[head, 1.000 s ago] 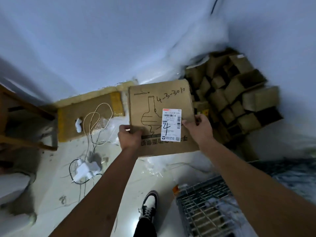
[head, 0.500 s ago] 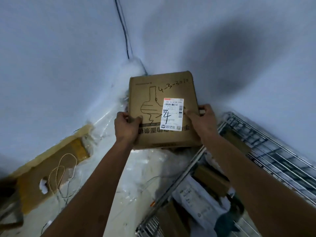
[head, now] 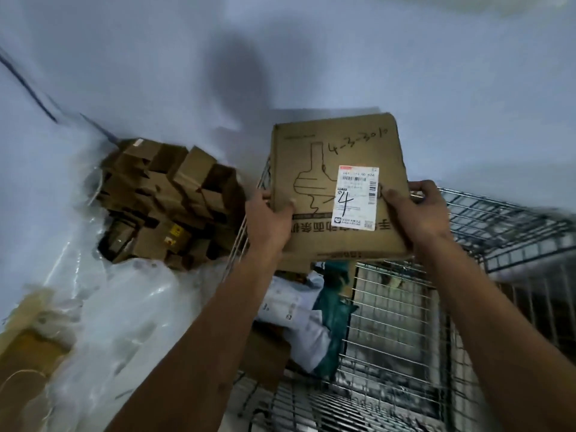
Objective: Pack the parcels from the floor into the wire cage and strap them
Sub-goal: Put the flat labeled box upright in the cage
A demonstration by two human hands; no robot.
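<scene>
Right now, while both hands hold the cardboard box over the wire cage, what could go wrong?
1. The left hand and right hand grip only the lower edges of the cardboard box, so it might tip forward.
2. The wire cage already holds soft mailer bags, so the box may land tilted.

A big sheet of clear plastic (head: 124, 307) is lying crumpled on the floor at the left. A flat yellow-brown board (head: 28, 363) is sticking out from under it in the bottom left corner. A dark cable (head: 28, 88) is running down the pale wall (head: 343, 51).
</scene>
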